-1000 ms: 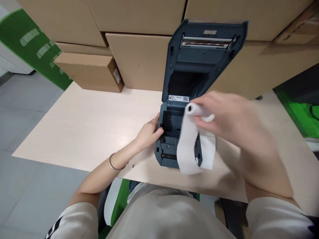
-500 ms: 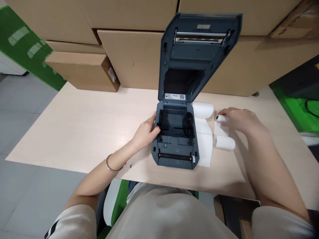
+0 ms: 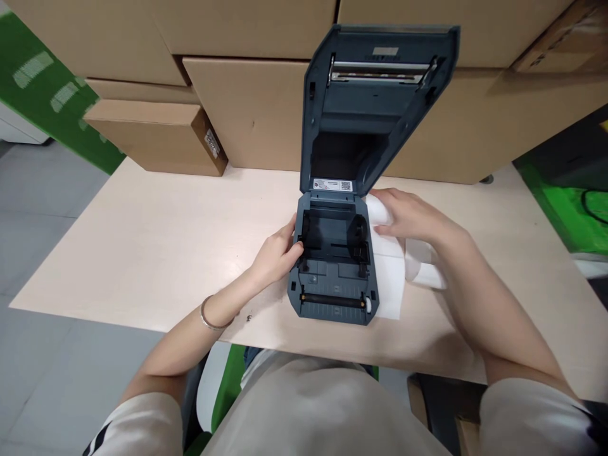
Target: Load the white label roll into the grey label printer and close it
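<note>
A dark grey label printer (image 3: 332, 272) stands on the table with its lid (image 3: 380, 107) raised. Its paper bay looks bare, and a black roller crosses the front. My left hand (image 3: 278, 253) grips the printer's left side, thumb over the rim. Right of the printer, my right hand (image 3: 411, 215) is closed round the large white paper roll (image 3: 379, 210), fingers behind and thumb in front. A loose strip of white paper (image 3: 390, 285) runs from beneath that roll toward me. Beside my right forearm lies a smaller white roll (image 3: 429, 275), partly covered by the arm.
Large cardboard boxes (image 3: 256, 120) form a wall behind the printer. A flatter carton (image 3: 147, 136) rests at the table's back left. The pale wooden table (image 3: 166, 253) ends close to my body. A dark object on green (image 3: 574, 190) stands off to the right.
My right hand has left the small rolled paper and moved left onto the large paper roll. My left hand stays on the printer.
</note>
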### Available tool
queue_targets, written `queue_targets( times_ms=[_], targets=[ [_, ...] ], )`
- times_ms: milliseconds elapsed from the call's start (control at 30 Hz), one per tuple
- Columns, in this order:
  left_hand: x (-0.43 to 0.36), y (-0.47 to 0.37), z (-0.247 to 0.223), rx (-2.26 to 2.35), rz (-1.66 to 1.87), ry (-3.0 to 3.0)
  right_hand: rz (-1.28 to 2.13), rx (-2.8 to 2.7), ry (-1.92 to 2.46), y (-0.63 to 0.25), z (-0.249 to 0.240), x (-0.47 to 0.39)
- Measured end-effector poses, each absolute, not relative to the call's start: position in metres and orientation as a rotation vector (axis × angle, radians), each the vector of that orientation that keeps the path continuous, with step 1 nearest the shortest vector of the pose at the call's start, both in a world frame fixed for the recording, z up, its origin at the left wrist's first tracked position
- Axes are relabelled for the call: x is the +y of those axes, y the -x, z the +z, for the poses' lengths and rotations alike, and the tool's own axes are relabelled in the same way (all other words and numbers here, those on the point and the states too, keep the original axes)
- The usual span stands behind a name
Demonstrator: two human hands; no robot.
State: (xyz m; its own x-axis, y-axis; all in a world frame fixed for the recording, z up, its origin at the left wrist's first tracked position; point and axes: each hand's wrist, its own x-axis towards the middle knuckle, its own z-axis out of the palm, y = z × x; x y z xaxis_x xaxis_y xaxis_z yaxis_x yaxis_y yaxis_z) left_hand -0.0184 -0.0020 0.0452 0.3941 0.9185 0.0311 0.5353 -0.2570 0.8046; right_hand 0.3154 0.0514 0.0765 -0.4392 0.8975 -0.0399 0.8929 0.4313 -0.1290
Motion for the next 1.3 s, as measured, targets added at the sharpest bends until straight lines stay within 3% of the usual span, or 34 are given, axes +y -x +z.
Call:
queue_targets(
  times_ms=[200,467,633,767,933,1300],
  targets=[
    [-0.003,0.018,0.046,1.274,0.643,-1.903,0.064,-2.616,1.7,-0.312,0.077,0.043],
    [-0.004,0.017,0.05,1.2,0.681,-1.923,0.169,-2.474,1.677,-0.346,0.144,-0.018],
    [-0.004,0.017,0.047,1.231,0.676,-1.928,0.241,-2.487,1.529,-0.319,0.174,-0.033],
    [-0.003,0.018,0.045,1.254,0.646,-1.929,0.366,-2.52,1.4,-0.268,0.169,-0.023],
    [-0.004,0.018,0.045,1.241,0.657,-1.948,0.252,-2.698,1.37,-0.223,0.146,0.007],
    [-0.003,0.017,0.043,1.243,0.652,-1.924,0.257,-2.869,1.533,-0.198,0.129,0.03]
  ],
)
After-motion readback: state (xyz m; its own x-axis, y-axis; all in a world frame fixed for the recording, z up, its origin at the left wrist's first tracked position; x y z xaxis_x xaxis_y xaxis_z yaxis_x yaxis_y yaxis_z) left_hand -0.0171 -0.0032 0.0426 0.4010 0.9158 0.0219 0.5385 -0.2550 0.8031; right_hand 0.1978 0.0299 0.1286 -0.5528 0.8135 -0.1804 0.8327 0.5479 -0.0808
